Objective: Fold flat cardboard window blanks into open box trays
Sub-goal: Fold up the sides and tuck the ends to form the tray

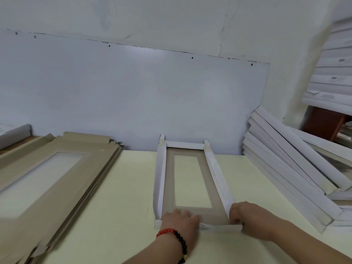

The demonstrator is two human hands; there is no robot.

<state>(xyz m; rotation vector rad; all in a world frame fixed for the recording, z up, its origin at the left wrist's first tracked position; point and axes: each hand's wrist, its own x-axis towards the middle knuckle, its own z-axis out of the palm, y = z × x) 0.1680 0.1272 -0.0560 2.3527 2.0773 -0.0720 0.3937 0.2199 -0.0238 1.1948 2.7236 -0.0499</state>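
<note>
A partly folded cardboard tray (169, 187) lies on the pale yellow table (114, 206), its brown inner face up and a window cut in the middle. Its long white side walls and far end wall stand up. My left hand (181, 221) rests flat on the near end of the tray floor, fingers fairly straight. My right hand (247, 218) curls its fingers round the tray's near right corner, where the side wall meets the white near end flap (221, 228).
A stack of flat brown window blanks (47, 178) lies on the left. Finished white trays (289, 168) lean in a pile on the right, with more stacked above at the far right. A white board backs the table.
</note>
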